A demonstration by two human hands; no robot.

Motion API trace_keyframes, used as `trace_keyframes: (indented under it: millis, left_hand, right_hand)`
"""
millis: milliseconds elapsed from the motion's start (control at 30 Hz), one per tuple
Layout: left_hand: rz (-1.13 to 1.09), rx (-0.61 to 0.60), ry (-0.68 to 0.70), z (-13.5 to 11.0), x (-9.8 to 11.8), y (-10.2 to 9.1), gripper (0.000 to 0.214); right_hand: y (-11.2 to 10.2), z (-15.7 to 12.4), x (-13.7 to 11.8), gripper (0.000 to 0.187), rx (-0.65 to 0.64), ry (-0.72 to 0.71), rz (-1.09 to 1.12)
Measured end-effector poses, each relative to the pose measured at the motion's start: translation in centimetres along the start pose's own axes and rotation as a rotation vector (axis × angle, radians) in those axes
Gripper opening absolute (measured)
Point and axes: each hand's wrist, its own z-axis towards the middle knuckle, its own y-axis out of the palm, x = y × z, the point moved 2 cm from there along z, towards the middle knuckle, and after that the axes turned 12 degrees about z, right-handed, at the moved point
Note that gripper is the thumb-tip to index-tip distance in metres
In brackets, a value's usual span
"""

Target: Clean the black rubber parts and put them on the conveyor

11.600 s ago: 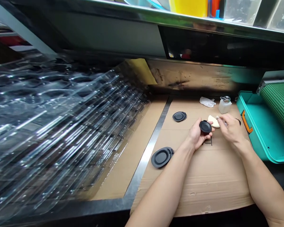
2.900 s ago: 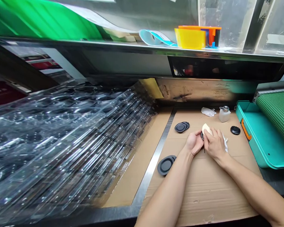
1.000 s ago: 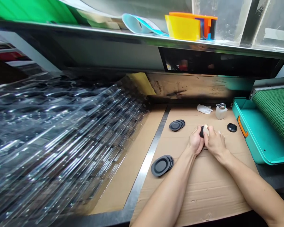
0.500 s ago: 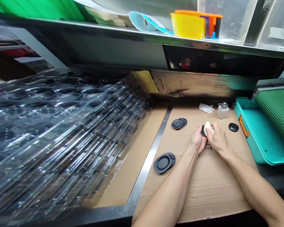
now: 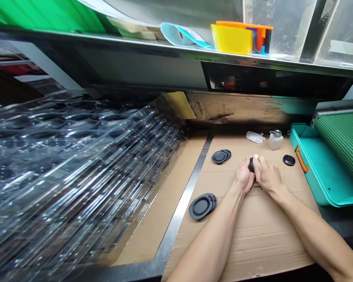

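Note:
My left hand (image 5: 244, 175) is closed around a black oval part (image 5: 251, 165), much of which is covered by fingers. My right hand (image 5: 267, 174) pinches a cream-white pad (image 5: 255, 159) against that part's right side; only a narrow strip of the pad shows. Both hands meet above the cardboard sheet (image 5: 247, 231). To the left of my hands lies a small fanned stack of black oval parts (image 5: 219, 157). Nearer my left forearm rests a second stack of larger dark oval parts (image 5: 200, 207). A single black round piece (image 5: 289, 160) sits to the right of my right hand.
A tall pile of clear plastic trays (image 5: 85, 168) takes up the left side. Behind my hands are a crumpled white wipe (image 5: 255, 137) and a pump bottle (image 5: 275, 141). A teal bin (image 5: 326, 176) stands right, under a green conveyor belt (image 5: 345, 137). A metal shelf (image 5: 176, 53) overhangs the back.
My right hand has shifted and turned the white pad on the black part, so less of the pad shows. The whole view has tilted slightly upward.

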Motion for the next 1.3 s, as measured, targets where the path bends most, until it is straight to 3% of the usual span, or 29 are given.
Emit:
trace_keyframes:
  millis: [100,267,433,567,633,733,833,967,1100,1167,1300]
  left_hand:
    - [0.008,-0.004,-0.025,-0.1,0.4,0.2,0.028]
    - [-0.058,0.055,-0.06,-0.2,2.0,0.1,0.035]
    - [-0.161,-0.006,-0.093,-0.8,3.5,-0.1,0.038]
    - [-0.138,-0.063,-0.155,-1.4,3.8,0.1,0.036]
    - [-0.151,-0.102,-0.172,-1.6,4.1,0.1,0.032]
    - [-0.209,-0.139,-0.224,-1.9,4.4,0.1,0.041]
    - [-0.229,-0.143,-0.322,-2.2,4.6,0.2,0.054]
    - [-0.198,-0.11,-0.363,-2.5,4.7,0.4,0.063]
    - [-0.158,-0.081,-0.355,-2.6,4.7,0.5,0.066]
    - [-0.145,-0.063,-0.35,-2.6,4.6,0.5,0.065]
    - [-0.121,-0.049,-0.344,-2.5,4.5,0.5,0.06]
  right_hand:
    - [-0.3,0.3,0.4,0.03,0.003,-0.002,0.012]
    - [-1.7,0.8,2.1,0.033,0.142,0.102,0.095]
    - [-2.4,1.1,4.6,0.037,0.214,0.136,0.189]
    - [-2.8,1.1,5.1,0.045,0.216,0.029,0.047]
    - [-3.7,0.8,4.9,0.043,0.24,0.075,-0.072]
    - [-5.1,0.3,4.6,0.054,0.154,0.245,-0.171]
    - [-5.7,0.1,4.6,0.066,-0.001,0.294,-0.226]
    - [-5.3,-0.2,4.7,0.043,-0.241,0.176,-0.192]
    - [-5.2,-0.8,4.0,0.03,-0.499,-0.013,0.12]
    - [-5.5,-0.8,3.7,0.029,-0.528,-0.086,0.296]
    - [-5.8,0.0,4.4,0.033,-0.38,-0.101,0.336]
